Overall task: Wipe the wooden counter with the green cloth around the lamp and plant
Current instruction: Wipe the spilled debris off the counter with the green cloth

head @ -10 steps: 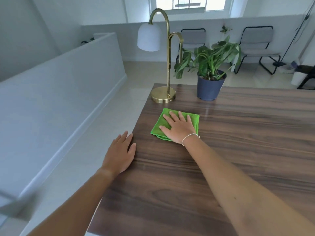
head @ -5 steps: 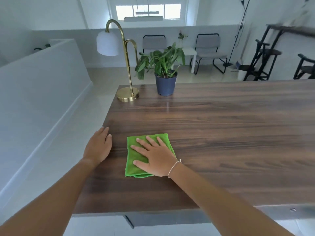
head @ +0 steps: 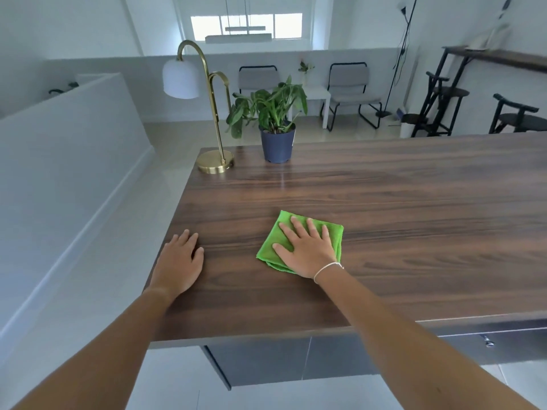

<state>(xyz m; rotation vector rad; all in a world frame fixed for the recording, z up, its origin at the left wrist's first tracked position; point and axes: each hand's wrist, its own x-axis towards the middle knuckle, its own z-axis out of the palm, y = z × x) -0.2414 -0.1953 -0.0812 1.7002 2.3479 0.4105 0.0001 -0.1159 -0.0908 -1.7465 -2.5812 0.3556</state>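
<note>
A folded green cloth [head: 272,247] lies on the dark wooden counter [head: 399,220], near its left front part. My right hand [head: 306,250] presses flat on the cloth, fingers spread. At the counter's left edge my left hand [head: 179,264] rests flat on the wood, holding nothing. A brass lamp [head: 215,162] with a white shade stands at the far left corner. Just right of it is a leafy plant in a dark blue pot [head: 277,145]. Both stand well beyond the cloth.
The counter's front edge runs close below my forearms, with grey cabinet fronts [head: 325,359] under it. A white half wall [head: 68,173] lies to the left. Chairs [head: 350,90] and dark stools [head: 444,105] stand across the room.
The cloth under my right hand has slid from just below the lamp base back toward the front, then to the right. My left hand stayed at the counter's left edge.
</note>
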